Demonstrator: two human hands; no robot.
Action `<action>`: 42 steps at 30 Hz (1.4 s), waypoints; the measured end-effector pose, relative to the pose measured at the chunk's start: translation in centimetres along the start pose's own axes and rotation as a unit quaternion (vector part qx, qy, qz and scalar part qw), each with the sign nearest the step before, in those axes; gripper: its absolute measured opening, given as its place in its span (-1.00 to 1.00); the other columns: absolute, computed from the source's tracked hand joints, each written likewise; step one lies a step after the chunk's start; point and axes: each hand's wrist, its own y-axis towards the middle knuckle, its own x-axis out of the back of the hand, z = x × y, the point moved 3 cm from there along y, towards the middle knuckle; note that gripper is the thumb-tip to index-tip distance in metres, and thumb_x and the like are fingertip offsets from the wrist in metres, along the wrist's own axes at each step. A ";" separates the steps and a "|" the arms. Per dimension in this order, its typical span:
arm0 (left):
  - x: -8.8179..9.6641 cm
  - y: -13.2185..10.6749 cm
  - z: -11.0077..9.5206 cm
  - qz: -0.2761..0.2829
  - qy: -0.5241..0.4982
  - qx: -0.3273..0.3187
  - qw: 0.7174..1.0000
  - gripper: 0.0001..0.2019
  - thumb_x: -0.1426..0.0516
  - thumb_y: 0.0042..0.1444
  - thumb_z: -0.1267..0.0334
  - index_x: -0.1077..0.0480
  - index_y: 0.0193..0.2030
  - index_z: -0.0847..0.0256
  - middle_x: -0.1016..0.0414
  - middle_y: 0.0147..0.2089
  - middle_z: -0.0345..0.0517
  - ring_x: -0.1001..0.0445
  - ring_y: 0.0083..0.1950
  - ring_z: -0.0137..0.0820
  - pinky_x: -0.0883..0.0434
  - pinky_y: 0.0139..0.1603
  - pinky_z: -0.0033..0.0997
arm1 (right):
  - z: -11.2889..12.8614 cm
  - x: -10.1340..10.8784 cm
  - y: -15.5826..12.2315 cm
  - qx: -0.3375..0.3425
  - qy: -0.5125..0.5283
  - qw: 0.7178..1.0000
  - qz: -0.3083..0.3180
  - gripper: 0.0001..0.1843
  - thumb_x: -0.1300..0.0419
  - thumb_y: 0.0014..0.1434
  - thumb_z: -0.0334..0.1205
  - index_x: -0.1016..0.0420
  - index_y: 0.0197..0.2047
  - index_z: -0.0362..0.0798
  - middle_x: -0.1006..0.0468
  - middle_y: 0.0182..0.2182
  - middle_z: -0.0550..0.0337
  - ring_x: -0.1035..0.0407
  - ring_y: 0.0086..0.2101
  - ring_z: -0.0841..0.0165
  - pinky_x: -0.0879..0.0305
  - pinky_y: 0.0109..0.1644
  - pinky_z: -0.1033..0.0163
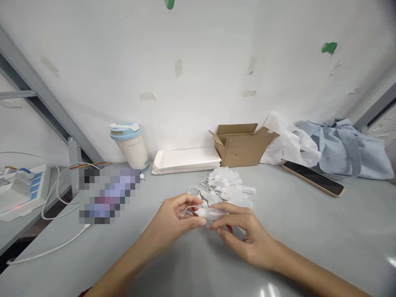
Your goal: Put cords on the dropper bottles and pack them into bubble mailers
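Between my hands, above the desk, a small translucent plastic bottle (213,213) with a white pointed cap lies sideways. My left hand (175,216) pinches around the cap end, thumb below and fingers above. A thin white cord (187,209) loops at that end, close to the fingers. My right hand (244,231) grips the bottle's body from the right with thumb and fingertips. Just beyond both hands is a pile of similar small bottles (229,183), with thin white cords and pale translucent pieces tangled among them.
Behind the pile lie a stack of white envelopes (188,159) and an open cardboard box (244,148). A lidded cup (131,148) and a blurred-out phone-like item (113,196) are at left, near a power strip (27,189). A plastic bag (287,140), phone (312,178) and blue cloth bag (349,150) are at right.
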 end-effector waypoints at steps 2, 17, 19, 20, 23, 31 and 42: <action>0.0 0.0 0.1 0.023 0.013 0.021 0.999 -0.71 -0.20 0.01 0.09 -0.41 -0.24 0.27 -0.44 -0.31 -0.13 -0.41 -0.33 -0.42 -0.37 -0.27 -0.42 | 0.1 0.0 -0.1 0.060 -0.048 0.997 -0.021 -0.72 -0.03 0.03 -0.50 -0.53 -0.27 -0.12 -0.49 -0.18 -0.03 -0.43 -0.31 0.34 -0.41 -0.28 0.22; -0.6 -0.6 -1.2 0.040 0.086 -0.036 0.995 -0.77 -0.11 0.10 0.12 -0.46 -0.28 0.25 -0.43 -0.33 -0.18 -0.37 -0.36 -0.45 -0.35 -0.31 -0.49 | -0.4 -0.1 0.5 -0.076 0.100 0.991 0.037 -0.81 -0.17 0.12 -0.42 -0.61 -0.36 -0.01 -0.57 -0.43 0.22 -0.43 -0.45 0.44 -0.37 -0.39 0.35; -0.6 -0.5 -0.9 0.054 0.084 -0.030 0.995 -0.73 -0.06 0.14 0.09 -0.44 -0.32 0.26 -0.44 -0.35 -0.16 -0.38 -0.36 -0.43 -0.36 -0.33 -0.48 | -0.4 0.0 0.4 -0.017 0.048 0.998 0.028 -0.77 -0.11 0.16 -0.43 -0.59 -0.34 -0.05 -0.57 -0.38 0.16 -0.44 -0.43 0.44 -0.37 -0.40 0.36; -0.7 -0.5 -0.7 0.061 0.079 -0.024 0.995 -0.70 -0.03 0.16 0.07 -0.43 -0.35 0.27 -0.43 -0.38 -0.16 -0.39 -0.38 -0.44 -0.36 -0.34 -0.48 | -0.4 0.0 0.2 0.032 -0.002 0.999 0.016 -0.74 -0.06 0.18 -0.46 -0.58 -0.31 -0.07 -0.57 -0.33 0.11 -0.45 -0.41 0.42 -0.38 -0.39 0.36; -0.7 -0.3 -0.2 0.067 0.050 -0.010 0.996 -0.66 -0.01 0.17 0.05 -0.40 -0.39 0.29 -0.39 -0.46 -0.19 -0.37 -0.46 -0.47 -0.34 -0.40 -0.48 | -0.3 -0.2 -0.4 0.167 -0.192 0.967 -0.032 -0.67 0.06 0.18 -0.52 -0.52 -0.26 -0.14 -0.54 -0.22 -0.09 -0.45 -0.35 0.35 -0.39 -0.42 0.32; -0.6 0.2 0.3 0.053 0.021 0.036 0.998 -0.54 0.01 0.13 -0.10 -0.31 -0.53 0.29 -0.27 -0.62 -0.25 -0.26 -0.61 -0.51 -0.25 -0.51 -0.46 | 0.9 -0.1 -0.4 0.214 -0.340 0.915 0.030 -0.72 0.06 0.22 -0.51 -0.45 -0.24 -0.13 -0.52 -0.17 -0.12 -0.45 -0.33 0.34 -0.38 -0.40 0.31; -0.9 -0.3 -0.1 0.069 0.051 -0.009 0.996 -0.60 -0.01 0.16 0.02 -0.33 -0.54 0.28 -0.34 -0.56 -0.21 -0.33 -0.53 -0.48 -0.28 -0.42 -0.48 | 0.2 -0.5 -0.5 0.067 -0.144 0.987 -0.006 -0.74 0.10 0.28 -0.37 -0.26 0.00 -0.19 -0.52 -0.35 0.02 -0.43 -0.38 0.33 -0.38 -0.40 0.27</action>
